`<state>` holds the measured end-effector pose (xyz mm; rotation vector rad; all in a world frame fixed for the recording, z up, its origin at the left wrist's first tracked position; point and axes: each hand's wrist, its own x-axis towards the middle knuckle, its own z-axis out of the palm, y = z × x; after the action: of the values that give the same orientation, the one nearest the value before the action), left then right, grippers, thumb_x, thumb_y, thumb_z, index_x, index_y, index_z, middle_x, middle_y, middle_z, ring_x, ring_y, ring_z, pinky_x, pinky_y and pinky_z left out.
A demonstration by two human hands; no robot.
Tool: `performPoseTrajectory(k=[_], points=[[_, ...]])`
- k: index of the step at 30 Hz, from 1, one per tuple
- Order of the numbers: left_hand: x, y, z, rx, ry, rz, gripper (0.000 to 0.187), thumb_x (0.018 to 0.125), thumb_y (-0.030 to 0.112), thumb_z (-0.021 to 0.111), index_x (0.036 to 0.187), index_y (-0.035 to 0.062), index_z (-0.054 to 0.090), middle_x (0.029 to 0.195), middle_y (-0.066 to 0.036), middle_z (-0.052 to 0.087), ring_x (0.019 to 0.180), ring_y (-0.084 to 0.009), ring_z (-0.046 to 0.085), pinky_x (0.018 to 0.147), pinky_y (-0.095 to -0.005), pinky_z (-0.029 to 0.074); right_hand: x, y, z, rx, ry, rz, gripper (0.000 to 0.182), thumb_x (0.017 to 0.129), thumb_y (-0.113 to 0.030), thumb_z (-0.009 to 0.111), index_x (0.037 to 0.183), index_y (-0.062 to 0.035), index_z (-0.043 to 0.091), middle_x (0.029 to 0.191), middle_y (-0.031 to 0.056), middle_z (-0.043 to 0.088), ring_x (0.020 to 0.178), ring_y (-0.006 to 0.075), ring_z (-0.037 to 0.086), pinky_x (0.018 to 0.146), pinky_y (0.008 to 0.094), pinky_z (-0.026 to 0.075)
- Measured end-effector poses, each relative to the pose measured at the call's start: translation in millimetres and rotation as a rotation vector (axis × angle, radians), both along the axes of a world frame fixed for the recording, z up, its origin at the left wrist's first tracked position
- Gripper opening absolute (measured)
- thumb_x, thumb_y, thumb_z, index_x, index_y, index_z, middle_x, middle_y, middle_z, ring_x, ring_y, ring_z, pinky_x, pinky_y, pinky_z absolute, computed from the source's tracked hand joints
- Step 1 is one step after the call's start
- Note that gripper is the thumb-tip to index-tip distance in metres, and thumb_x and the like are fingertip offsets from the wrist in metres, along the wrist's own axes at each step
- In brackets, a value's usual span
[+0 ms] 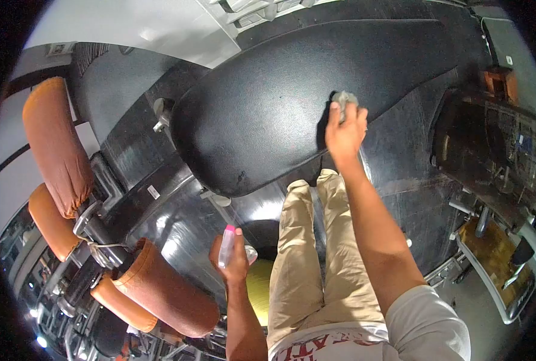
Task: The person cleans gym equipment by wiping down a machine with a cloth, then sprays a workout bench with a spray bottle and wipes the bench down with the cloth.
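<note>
A long black padded bench (256, 108) stretches across the upper middle of the head view. My right hand (345, 132) holds a crumpled greyish cloth (345, 98) against the bench top, near its edge closest to me. Lower down, left of my legs, my left hand (235, 262) is wrapped round a clear bottle (225, 248) with a pink top. The bottle is held off the bench, below its left end. A small dark mark (241, 176) shows on the bench's near left part.
Orange-brown covered roller pads (57, 144) on a metal frame stand at the left. Gym equipment with a worn yellow-brown board (496, 253) is at the right. Something yellow-green (259, 293) lies beside my legs. A white surface (135, 27) is at the upper left.
</note>
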<state>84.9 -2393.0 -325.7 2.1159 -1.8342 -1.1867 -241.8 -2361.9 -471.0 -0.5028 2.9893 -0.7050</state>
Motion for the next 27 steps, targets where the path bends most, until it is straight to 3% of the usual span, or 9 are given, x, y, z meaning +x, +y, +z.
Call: performPoseTrajectory(k=[4,5,8,9,14,18,23,25,27], points=[[-4,-18,31,-0.159,0.145,-0.126,0.02,0.084,0.01,0.076,0.081,0.0009,0.059,0.073,-0.006,0.056,0.063,-0.0154,0.051,0.06,-0.0305,0.043,78,-22,28,0.064,-0.161,0.323,0.03,0.094,-0.036,0.056,0.107,-0.0105,0.065,0.106,0.0171,0.055,0.099,0.0378,0.053,0.08,0.053,0.041],[-10,-18,41,-0.053,0.208,0.071,0.02,0.085,0.009,0.076,0.083,0.0002,0.058,0.075,-0.006,0.057,0.063,-0.0146,0.051,0.059,-0.0294,0.043,105,-29,39,0.072,-0.222,0.455,0.028,0.094,-0.035,0.056,0.107,-0.0118,0.065,0.107,0.0153,0.054,0.102,0.0359,0.052,0.082,0.0528,0.04],[-9,-36,65,-0.041,0.175,-0.123,0.019,0.085,0.009,0.076,0.089,0.0,0.06,0.078,-0.007,0.058,0.064,-0.0145,0.053,0.059,-0.0284,0.044,172,-48,52,-0.031,-0.266,0.746,0.02,0.09,-0.035,0.061,0.103,-0.0213,0.068,0.112,0.0107,0.055,0.103,0.0318,0.052,0.083,0.0493,0.037],[-10,-43,72,-0.042,0.157,-0.221,0.019,0.084,0.008,0.077,0.091,0.0002,0.06,0.079,-0.007,0.058,0.064,-0.0146,0.053,0.059,-0.0283,0.044,179,-53,59,-0.068,-0.298,0.819,0.024,0.085,-0.035,0.068,0.106,-0.023,0.066,0.108,0.0087,0.054,0.104,0.031,0.052,0.085,0.0485,0.038],[-32,-78,125,0.096,0.112,-0.571,0.028,0.08,0.002,0.078,0.101,0.0011,0.061,0.084,-0.008,0.059,0.067,-0.0154,0.055,0.06,-0.0287,0.045,127,-30,47,-0.003,-0.317,1.094,0.022,0.095,-0.036,0.055,0.107,-0.0226,0.067,0.114,0.0086,0.056,0.105,0.0299,0.053,0.086,0.0476,0.039],[-36,-110,153,0.155,0.312,-0.668,0.031,0.08,0.0,0.077,0.107,0.0002,0.062,0.092,-0.01,0.062,0.077,-0.0147,0.06,0.063,-0.0274,0.049,46,8,24,0.118,-0.065,0.607,0.029,0.09,-0.036,0.063,0.106,-0.0131,0.067,0.103,0.0139,0.056,0.098,0.0321,0.055,0.08,0.0461,0.041],[-54,-155,169,0.427,0.509,-0.329,0.028,0.088,0.003,0.07,0.114,0.0005,0.061,0.101,-0.005,0.064,0.089,-0.0117,0.063,0.074,-0.0263,0.057,52,-1,15,-0.022,-0.023,0.106,0.033,0.095,-0.036,0.059,0.109,-0.0063,0.064,0.1,0.0196,0.055,0.09,0.0392,0.058,0.077,0.0506,0.045],[-68,-167,153,0.319,0.412,-0.413,0.027,0.091,0.011,0.072,0.114,0.0032,0.061,0.097,-0.002,0.063,0.083,-0.0094,0.061,0.071,-0.0253,0.054,100,-25,23,0.035,-0.007,0.202,0.033,0.092,-0.033,0.059,0.108,-0.0045,0.063,0.098,0.0209,0.055,0.087,0.0397,0.055,0.075,0.0515,0.042],[-74,-178,140,0.294,0.338,-0.482,0.027,0.089,0.014,0.074,0.111,0.004,0.062,0.091,0.001,0.062,0.082,-0.0081,0.059,0.069,-0.0236,0.051,165,-43,36,0.095,-0.208,0.457,0.035,0.088,-0.032,0.059,0.117,-0.0124,0.063,0.108,0.0154,0.054,0.103,0.0347,0.052,0.082,0.0484,0.037]])
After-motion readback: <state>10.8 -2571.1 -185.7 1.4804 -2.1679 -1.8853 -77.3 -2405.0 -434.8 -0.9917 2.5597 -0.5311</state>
